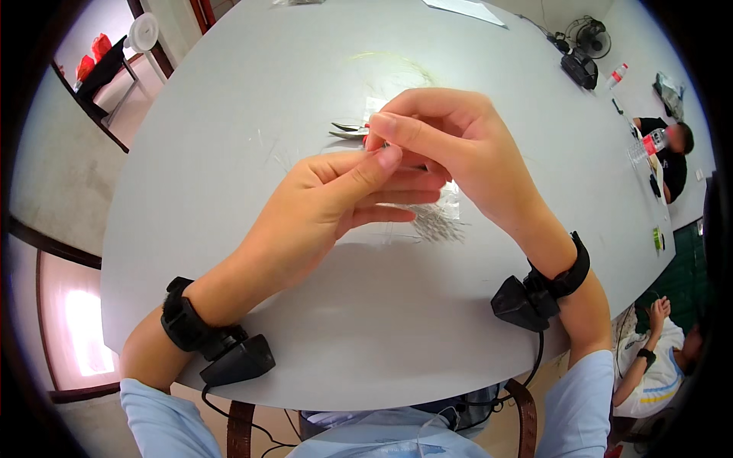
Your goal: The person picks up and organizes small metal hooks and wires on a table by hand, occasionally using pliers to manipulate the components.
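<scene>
Holds left hand (324, 191) over the worktop (191, 191), with thumb bent over forefinger; cannot tell whether clamped on anything. Has pliers (349, 131) lying just past it, toward the far edge. Has a heap of thin wires (439, 225) beneath the fingertips, nearer the front edge. Holds right hand (458, 141) close beside, with thumb toward forefinger; again cannot tell whether clamped.

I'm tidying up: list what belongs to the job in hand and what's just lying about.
Likely the job's, near the left grip and right grip:
silver-and-red metal pliers
loose heap of thin grey strands

Apparently just lying about:
flat white paper sheet
boxy black device
clear plastic bottle, red label
</scene>
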Demonstrator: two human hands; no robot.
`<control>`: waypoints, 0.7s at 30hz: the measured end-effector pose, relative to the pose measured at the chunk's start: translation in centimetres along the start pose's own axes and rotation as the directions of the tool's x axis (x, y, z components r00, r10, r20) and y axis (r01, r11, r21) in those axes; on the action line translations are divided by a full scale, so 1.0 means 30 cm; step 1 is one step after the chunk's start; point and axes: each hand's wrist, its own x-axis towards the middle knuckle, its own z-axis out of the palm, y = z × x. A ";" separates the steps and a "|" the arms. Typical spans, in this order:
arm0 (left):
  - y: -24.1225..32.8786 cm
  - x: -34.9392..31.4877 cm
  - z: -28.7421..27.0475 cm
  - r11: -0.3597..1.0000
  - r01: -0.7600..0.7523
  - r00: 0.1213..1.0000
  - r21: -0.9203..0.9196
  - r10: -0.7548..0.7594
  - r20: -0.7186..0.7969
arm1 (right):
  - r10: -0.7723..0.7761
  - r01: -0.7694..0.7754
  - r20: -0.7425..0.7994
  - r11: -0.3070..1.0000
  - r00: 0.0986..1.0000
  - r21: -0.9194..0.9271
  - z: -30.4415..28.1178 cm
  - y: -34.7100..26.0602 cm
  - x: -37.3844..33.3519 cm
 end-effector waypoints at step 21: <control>0.014 -0.016 -0.009 0.997 0.029 0.976 0.075 -0.012 -0.219 | 0.158 -0.140 -0.117 0.979 0.981 0.148 -0.009 0.016 0.009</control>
